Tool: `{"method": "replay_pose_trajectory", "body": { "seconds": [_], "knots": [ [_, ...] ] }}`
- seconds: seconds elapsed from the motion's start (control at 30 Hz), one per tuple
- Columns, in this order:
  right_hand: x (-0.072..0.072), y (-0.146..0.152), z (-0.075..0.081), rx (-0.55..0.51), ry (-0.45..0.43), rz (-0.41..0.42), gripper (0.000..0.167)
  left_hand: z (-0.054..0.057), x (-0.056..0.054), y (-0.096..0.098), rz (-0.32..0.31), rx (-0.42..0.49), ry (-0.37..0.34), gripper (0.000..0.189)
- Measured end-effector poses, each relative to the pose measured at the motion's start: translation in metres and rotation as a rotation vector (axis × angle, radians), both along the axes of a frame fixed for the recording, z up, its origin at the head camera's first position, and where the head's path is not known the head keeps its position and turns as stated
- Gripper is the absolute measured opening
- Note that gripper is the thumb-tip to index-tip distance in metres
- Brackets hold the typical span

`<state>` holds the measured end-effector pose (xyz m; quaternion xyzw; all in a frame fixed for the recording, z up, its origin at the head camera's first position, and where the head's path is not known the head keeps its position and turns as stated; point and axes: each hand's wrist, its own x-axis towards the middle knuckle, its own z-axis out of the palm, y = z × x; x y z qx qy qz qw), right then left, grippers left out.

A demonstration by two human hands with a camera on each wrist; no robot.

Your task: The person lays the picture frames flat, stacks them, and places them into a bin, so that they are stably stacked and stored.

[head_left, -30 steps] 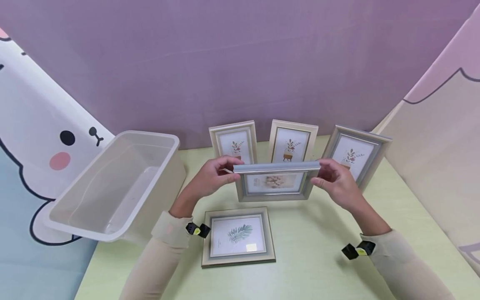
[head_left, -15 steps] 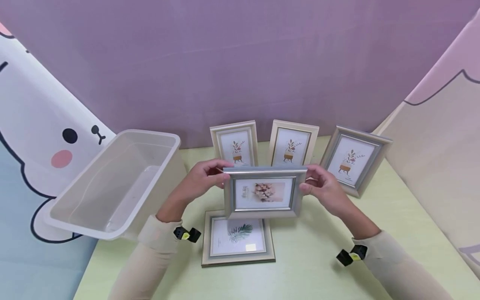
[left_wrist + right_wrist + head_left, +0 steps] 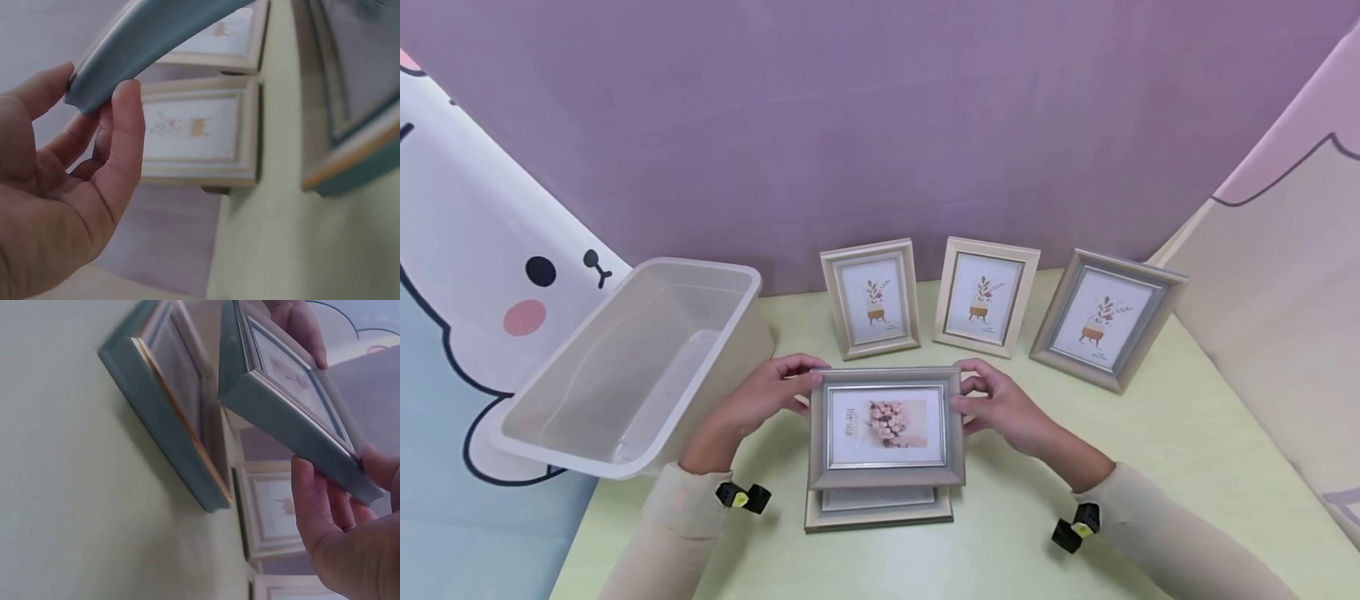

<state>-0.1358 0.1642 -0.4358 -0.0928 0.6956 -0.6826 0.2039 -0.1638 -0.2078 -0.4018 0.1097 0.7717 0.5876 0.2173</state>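
On the counter, the bin stands left of the flower frame, the flat frame lies under it and three upright frames stand beyond. The left hand and right hand pinch the flower frame's far corners, holding it clear.

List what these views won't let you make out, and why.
Head: print in the lower frame, mostly covered by the held frame.
Head: caption in the rightmost standing frame, too small to read.
Left wrist: far end of the held frame, cut off by top edge.
Right wrist: that lower print, blurred.
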Motion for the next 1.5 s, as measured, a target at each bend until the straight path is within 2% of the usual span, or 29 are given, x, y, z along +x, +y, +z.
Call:
{"method": "replay_pose_trajectory", "body": {
  "seconds": [0.27, 0.47, 0.6, 0.8, 1.1, 1.3, 1.5],
  "knots": [
    [0.005, -0.015, -0.014, 0.049, -0.112, 0.044, 0.049, -0.031, 0.007, -0.018, -0.033, -0.019, -0.110, 0.042],
    [0.005, -0.023, -0.024, 0.080, -0.150, 0.057, 0.046, -0.051, 0.007, -0.025, -0.033, -0.045, -0.130, 0.044],
    [0.006, -0.028, -0.026, 0.149, -0.137, 0.031, 0.049, -0.060, 0.007, -0.024, -0.033, -0.076, -0.132, 0.044],
    [0.007, -0.035, -0.029, 0.224, -0.117, -0.005, 0.051, -0.066, 0.009, -0.018, -0.002, -0.167, -0.142, 0.041],
    [0.007, -0.036, -0.032, 0.287, -0.126, 0.007, 0.049, -0.070, 0.011, -0.014, 0.028, -0.191, -0.168, 0.036],
    [0.005, -0.036, -0.036, 0.323, -0.137, 0.007, 0.047, -0.068, 0.010, -0.011, 0.049, -0.220, -0.176, 0.034],
    [0.004, -0.034, -0.036, 0.323, -0.151, 0.022, 0.049, -0.066, 0.010, -0.011, 0.028, -0.217, -0.165, 0.031]
  ]
}}
